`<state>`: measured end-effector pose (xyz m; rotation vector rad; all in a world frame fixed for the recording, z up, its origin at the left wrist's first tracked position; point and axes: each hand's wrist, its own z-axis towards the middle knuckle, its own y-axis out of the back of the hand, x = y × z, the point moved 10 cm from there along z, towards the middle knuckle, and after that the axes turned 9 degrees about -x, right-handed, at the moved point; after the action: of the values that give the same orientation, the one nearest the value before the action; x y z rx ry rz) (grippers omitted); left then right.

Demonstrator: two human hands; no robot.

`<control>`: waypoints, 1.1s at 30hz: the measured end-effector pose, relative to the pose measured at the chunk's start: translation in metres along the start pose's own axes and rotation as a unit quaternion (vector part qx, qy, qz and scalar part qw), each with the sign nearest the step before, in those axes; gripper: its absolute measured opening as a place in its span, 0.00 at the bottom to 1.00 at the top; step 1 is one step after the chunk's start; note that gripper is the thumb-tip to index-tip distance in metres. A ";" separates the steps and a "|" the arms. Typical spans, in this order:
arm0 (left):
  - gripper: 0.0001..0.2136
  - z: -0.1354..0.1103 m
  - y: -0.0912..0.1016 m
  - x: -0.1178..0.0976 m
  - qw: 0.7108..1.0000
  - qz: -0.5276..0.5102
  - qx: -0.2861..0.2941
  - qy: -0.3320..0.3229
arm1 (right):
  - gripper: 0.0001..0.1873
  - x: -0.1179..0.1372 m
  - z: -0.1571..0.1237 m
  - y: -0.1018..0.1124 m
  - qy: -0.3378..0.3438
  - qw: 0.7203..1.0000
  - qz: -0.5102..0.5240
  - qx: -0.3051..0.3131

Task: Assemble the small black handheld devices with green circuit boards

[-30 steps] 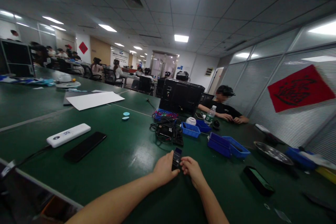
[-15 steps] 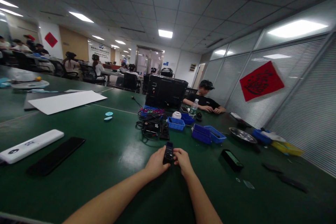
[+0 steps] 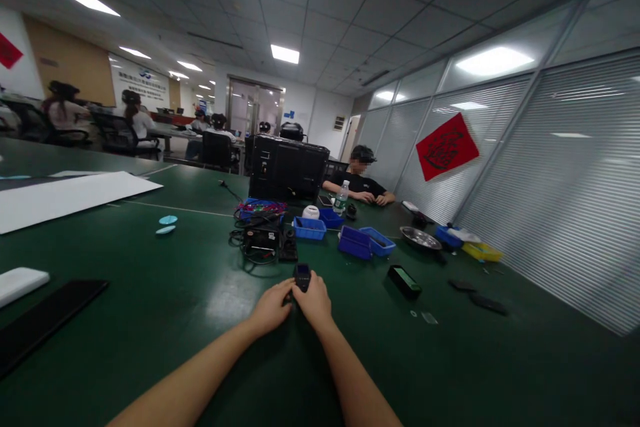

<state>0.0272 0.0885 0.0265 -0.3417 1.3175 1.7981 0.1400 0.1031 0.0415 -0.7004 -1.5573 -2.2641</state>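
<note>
Both my hands meet on a small dark device (image 3: 302, 276) with a little screen, held just above the green table (image 3: 175, 280). My left hand (image 3: 271, 307) grips its lower left side with curled fingers. My right hand (image 3: 313, 300) closes round its right side, thumb near the top. The lower part of the device is hidden behind my fingers.
Beyond my hands lie a tangle of black cables and gear (image 3: 263, 240), blue bins (image 3: 367, 241), a black box (image 3: 405, 281), a metal dish (image 3: 420, 237) and a black case (image 3: 287, 170). A black phone (image 3: 45, 320) lies left. A person (image 3: 360, 180) sits across.
The view has swung to the right, so the table objects have slid left. My hands have stayed together on the device, which now sits lower between my fingers.
</note>
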 end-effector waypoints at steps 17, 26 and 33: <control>0.15 -0.006 0.017 0.000 0.997 -0.028 -0.011 0.073 | 0.23 -0.076 0.031 0.043 -0.113 0.988 -0.094 -0.051; 0.15 -0.005 0.016 0.002 0.998 -0.021 -0.015 0.065 | 0.24 -0.081 0.035 0.053 -0.057 0.983 -0.133 -0.116; 0.14 -0.004 0.013 0.004 0.997 0.020 0.006 0.073 | 0.25 -0.095 0.034 0.060 -0.063 0.983 -0.112 -0.134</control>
<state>0.0146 0.0861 0.0308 -0.4511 1.4450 1.8263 0.2575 0.1108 0.0461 -0.7869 -1.4640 -2.6802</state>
